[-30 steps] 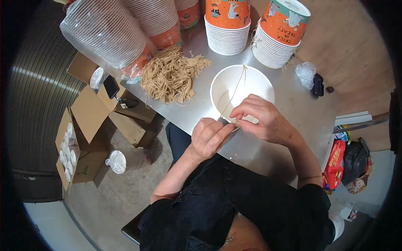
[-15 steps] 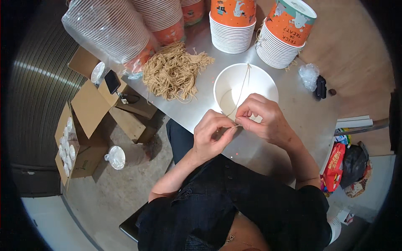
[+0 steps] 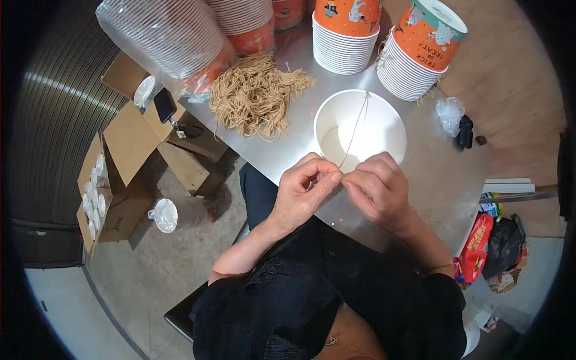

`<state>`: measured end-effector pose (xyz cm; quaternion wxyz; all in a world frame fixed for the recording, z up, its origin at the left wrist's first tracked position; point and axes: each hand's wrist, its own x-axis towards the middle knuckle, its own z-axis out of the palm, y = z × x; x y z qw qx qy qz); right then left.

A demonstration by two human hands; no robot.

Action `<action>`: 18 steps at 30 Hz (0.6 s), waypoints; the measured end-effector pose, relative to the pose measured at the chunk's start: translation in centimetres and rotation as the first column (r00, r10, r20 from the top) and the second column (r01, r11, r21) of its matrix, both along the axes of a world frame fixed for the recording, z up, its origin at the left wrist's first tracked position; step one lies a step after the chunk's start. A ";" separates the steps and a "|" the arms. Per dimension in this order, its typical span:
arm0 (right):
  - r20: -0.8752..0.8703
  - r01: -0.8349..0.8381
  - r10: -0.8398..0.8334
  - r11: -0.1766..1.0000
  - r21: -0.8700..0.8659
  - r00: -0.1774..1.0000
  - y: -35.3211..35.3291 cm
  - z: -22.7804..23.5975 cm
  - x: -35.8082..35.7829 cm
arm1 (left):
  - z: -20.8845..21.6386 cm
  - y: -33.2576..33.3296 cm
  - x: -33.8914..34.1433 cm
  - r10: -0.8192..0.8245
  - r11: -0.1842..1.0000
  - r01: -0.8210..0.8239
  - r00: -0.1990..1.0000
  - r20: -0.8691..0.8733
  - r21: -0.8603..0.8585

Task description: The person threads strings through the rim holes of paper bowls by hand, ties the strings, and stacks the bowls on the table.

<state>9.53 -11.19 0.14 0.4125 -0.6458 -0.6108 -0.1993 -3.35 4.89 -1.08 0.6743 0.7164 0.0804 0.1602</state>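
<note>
A round paper bucket (image 3: 390, 123), white inside, stands mouth up on the metal table in front of me. One thin tan string (image 3: 358, 125) is fastened at its far rim and runs across the opening to my fingers at the near rim. My left hand (image 3: 307, 187) pinches the string between thumb and forefinger. Right beside it, my right hand (image 3: 378, 187) has its fingers curled and pinched on the string too. The fingertips of both hands nearly meet and hide the string's end and any knot there.
A heap of tan strings (image 3: 255, 96) lies left of the bucket. Behind are stacks of orange buckets (image 3: 348, 39), another stack (image 3: 420, 51) and bagged buckets (image 3: 168, 42). Clear crumpled plastic (image 3: 449, 115) and a black object (image 3: 465, 132) lie right. Cardboard boxes (image 3: 132, 144) stand on the floor left.
My right hand has turned and its fingers have curled in closer to the left fingertips. The loop between the hands has become smaller. The whole view has shifted slightly.
</note>
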 end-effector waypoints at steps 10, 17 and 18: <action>0.414 0.112 -0.134 0.991 0.078 0.900 -0.2 -1.8 0.0 | -1.3 -1.0 -0.1 0.081 0.971 -0.083 0.997 -0.017 -0.223; 0.392 0.176 -0.206 0.978 0.110 0.897 -0.3 -2.2 -0.2 | -0.8 -0.8 -0.4 -0.036 0.827 -0.019 0.996 -0.087 -0.561; 0.378 0.183 -0.215 0.976 0.121 0.901 -0.2 -2.2 -0.4 | -0.8 -0.8 -0.4 -0.052 0.806 0.001 0.996 -0.070 -0.592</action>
